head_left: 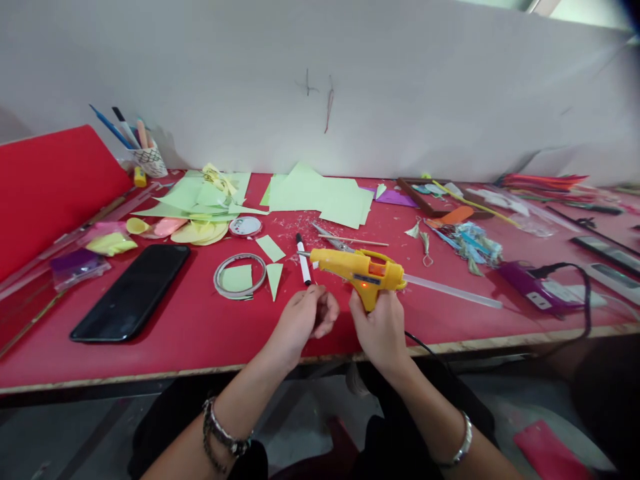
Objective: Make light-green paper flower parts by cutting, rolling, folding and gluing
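Observation:
A yellow hot glue gun is gripped by its handle in my right hand, its nozzle pointing left over the red table. A small orange light glows on its side, and a clear glue stick sticks out of its back. My left hand is held just left of it with curled fingers; whatever they may pinch is too small to make out. Beyond that hand lies a marker with a black cap. A pale green paper triangle, a small paper rectangle and a ring-shaped roll lie to the left.
A black phone lies at the left, near a pen cup. Green paper sheets spread along the back. Scissors and a thin stick lie behind the glue gun. At right are tassels and a purple power strip.

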Demonstrator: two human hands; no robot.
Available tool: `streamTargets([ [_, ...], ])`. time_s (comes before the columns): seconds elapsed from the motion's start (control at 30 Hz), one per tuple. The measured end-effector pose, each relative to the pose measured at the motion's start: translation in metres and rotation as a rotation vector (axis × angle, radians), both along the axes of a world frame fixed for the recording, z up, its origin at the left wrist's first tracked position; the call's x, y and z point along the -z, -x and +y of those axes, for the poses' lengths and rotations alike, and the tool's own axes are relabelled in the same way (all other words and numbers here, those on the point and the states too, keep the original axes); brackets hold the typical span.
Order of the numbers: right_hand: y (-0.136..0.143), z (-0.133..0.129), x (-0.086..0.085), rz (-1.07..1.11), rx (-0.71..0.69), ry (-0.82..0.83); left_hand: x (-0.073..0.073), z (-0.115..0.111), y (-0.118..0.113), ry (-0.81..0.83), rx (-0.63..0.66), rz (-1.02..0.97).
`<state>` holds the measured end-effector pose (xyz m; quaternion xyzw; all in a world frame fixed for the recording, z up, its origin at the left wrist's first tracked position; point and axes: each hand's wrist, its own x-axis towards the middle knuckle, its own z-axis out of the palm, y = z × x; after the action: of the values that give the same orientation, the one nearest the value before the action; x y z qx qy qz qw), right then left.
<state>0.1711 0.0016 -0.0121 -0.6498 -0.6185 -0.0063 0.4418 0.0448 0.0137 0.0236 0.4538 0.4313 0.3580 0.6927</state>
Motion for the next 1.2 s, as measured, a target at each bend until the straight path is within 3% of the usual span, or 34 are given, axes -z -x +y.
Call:
streamTargets([
  [0.2,-0.001,-0.001,-0.002,0.008,-0.018,0.060,-0.001,-0.004,-0.002,-0.054,0.040,0.031],
  [0.63,0.002,-0.001,0.001,0.002,-0.014,0.072,0.003,0.000,-0.002,-0.175,-0.025,0.134],
  [0.77,0.003,-0.001,-0.002,0.074,-0.028,0.056,0.004,0.000,-0.001,-0.201,-0.049,0.185],
  [1.03,-0.002,-0.003,-0.014,0.272,-0.017,0.102,0.001,0.013,0.016,-0.357,-0.240,0.280],
  [1.2,-0.002,-0.005,-0.017,0.327,-0.036,0.140,-0.004,0.013,0.020,-0.379,-0.224,0.283],
])
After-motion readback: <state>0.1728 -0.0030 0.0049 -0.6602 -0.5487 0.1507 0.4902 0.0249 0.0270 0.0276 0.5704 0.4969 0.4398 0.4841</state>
